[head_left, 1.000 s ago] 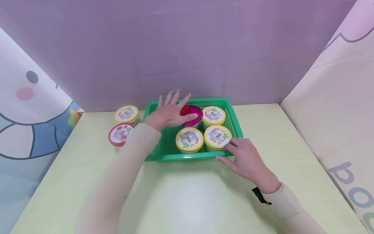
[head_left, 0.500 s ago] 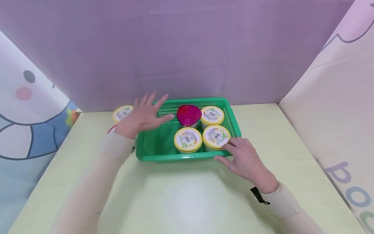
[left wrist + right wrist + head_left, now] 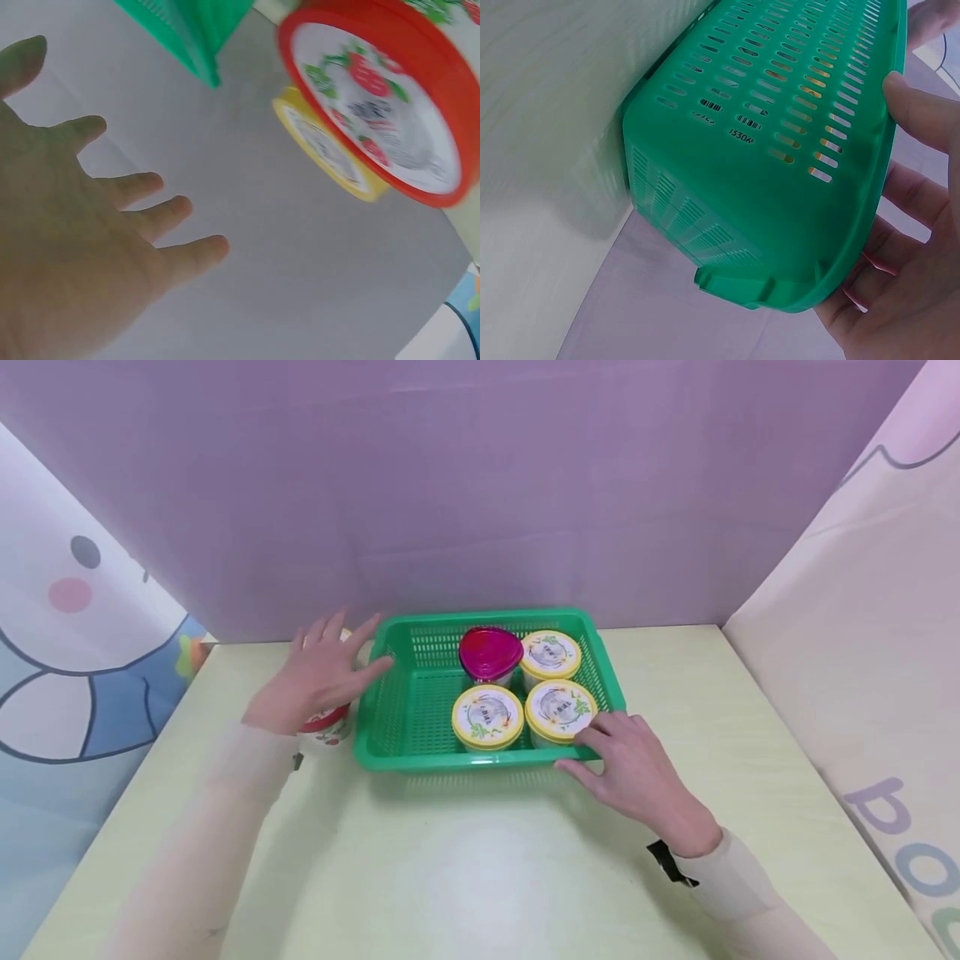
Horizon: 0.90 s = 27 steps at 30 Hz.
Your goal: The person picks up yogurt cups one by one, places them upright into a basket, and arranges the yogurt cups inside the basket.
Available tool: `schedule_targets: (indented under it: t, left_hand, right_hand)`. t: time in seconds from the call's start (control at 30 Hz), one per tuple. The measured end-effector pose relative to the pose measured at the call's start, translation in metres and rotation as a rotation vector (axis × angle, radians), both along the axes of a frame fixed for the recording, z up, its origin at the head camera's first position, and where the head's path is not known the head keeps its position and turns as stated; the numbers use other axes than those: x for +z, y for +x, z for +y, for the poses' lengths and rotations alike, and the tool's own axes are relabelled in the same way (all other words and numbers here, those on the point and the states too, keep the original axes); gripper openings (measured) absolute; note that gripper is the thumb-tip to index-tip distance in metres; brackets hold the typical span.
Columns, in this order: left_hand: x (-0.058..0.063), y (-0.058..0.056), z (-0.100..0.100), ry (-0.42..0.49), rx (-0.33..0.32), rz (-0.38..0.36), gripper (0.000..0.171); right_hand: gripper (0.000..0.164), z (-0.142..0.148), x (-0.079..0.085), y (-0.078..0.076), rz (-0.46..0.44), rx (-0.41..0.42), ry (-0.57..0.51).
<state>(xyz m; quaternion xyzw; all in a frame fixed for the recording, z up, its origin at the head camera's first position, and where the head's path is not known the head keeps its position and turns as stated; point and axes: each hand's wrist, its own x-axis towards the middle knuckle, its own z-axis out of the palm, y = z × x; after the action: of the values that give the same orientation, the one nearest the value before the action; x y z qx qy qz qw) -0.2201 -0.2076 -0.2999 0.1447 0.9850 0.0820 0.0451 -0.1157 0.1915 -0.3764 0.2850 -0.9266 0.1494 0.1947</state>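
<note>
My left hand (image 3: 315,681), fingers spread, hovers over a red-lidded cup (image 3: 330,725) left of the green plastic basket (image 3: 450,762). It holds nothing and partly covers that cup. In the left wrist view the red lid (image 3: 375,105) shows strawberries, and a yellow-lidded cup (image 3: 322,146) stands beyond it. My right hand (image 3: 633,764) grips the basket's front right corner, thumb outside the rim and fingers over it. In the basket are three yellow-lidded cups, including a front middle one (image 3: 487,718), and a cup with a magenta heart-like lid (image 3: 491,653).
The basket's left part (image 3: 412,710) shows bare mesh. A purple cloth wall (image 3: 480,493) rises right behind the table (image 3: 480,877). Printed cloth panels flank both sides, the left one (image 3: 120,710) near the cups.
My left hand has moved left from above the magenta lid, across the basket's left side, to above the outside cups. The right hand keeps its grip on the basket corner.
</note>
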Motion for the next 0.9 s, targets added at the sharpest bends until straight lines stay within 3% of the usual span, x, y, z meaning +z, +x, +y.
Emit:
schedule_targets:
  t: [0.23,0.5,0.9]
  left_hand:
    - [-0.01,0.007,-0.018,-0.012,0.072,-0.019,0.073]
    - [-0.024,0.009,-0.031,0.005,0.165,-0.095,0.074]
    - [-0.042,0.016,-0.043,0.001,0.167,-0.131,0.064]
  right_hand:
    - [0.035,0.0,0.0,0.0,0.007,-0.004,-0.002]
    - [0.035,0.0,-0.001,-0.001,0.014,0.003,-0.014]
    - [0.035,0.001,-0.002,-0.001,0.017,0.01,-0.005]
